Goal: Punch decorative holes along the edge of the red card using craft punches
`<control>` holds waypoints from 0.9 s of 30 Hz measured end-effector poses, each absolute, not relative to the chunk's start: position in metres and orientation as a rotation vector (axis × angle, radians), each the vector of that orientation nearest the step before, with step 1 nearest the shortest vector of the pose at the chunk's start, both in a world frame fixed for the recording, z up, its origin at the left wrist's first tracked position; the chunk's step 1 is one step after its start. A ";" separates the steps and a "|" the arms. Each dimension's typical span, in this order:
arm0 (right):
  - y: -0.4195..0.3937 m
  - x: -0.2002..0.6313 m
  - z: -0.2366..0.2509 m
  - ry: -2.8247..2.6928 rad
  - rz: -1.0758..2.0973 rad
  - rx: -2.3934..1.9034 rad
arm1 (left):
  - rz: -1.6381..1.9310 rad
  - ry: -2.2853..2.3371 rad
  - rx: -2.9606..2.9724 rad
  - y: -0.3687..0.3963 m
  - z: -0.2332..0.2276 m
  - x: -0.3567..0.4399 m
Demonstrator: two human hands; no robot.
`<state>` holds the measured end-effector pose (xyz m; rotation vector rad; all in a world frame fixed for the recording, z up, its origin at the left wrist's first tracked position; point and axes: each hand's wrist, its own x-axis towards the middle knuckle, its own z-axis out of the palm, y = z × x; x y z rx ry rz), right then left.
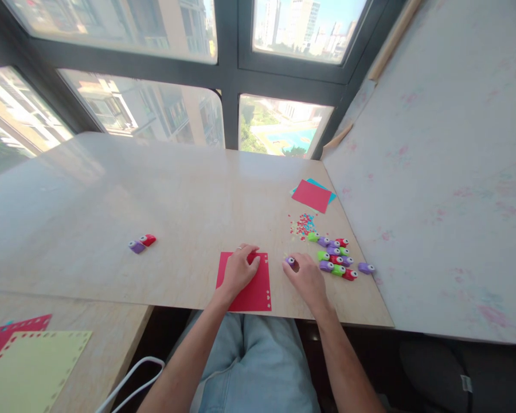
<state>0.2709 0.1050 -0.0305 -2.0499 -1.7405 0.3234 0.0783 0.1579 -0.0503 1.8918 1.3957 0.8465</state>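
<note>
Red sheet (246, 282), near edge of surface (112, 195): holes punched down its right side only; other sides unpunched.
Left hand (239, 269): flat on sheet, over a red punch (253, 258) mostly hidden; grip unclear.
Right hand (306, 277): right of sheet, fingers closed on purple punch (290, 261).
Punch cluster (336, 257): further right, shapes illegible.

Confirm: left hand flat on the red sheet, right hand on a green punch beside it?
Not quite. In the head view the right hand touches a purple punch, not a green one. The left hand does rest on the red sheet.
</note>
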 end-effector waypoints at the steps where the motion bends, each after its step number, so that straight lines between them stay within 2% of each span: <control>1: 0.104 0.271 -0.031 -1.747 0.328 -2.039 | 0.845 1.402 1.892 0.158 -0.050 0.078; 7: 0.094 0.276 -0.033 -1.660 0.486 -1.830 | 0.830 1.436 1.920 0.156 -0.049 0.080; 15: 0.099 0.266 -0.038 -0.936 1.347 -1.323 | 0.857 1.411 1.953 0.152 -0.049 0.080; 17: 0.113 0.265 -0.040 -0.824 1.302 -1.216 | 0.864 1.390 1.954 0.151 -0.049 0.079; 20: 0.137 0.268 -0.038 -0.693 0.928 -1.144 | 0.881 1.378 1.933 0.151 -0.050 0.079; 22: 0.148 0.272 -0.035 -0.634 0.791 -1.038 | 0.891 1.379 1.917 0.151 -0.051 0.079; 27: 0.144 0.280 -0.032 -0.642 0.848 -0.952 | 0.913 1.371 1.906 0.151 -0.052 0.079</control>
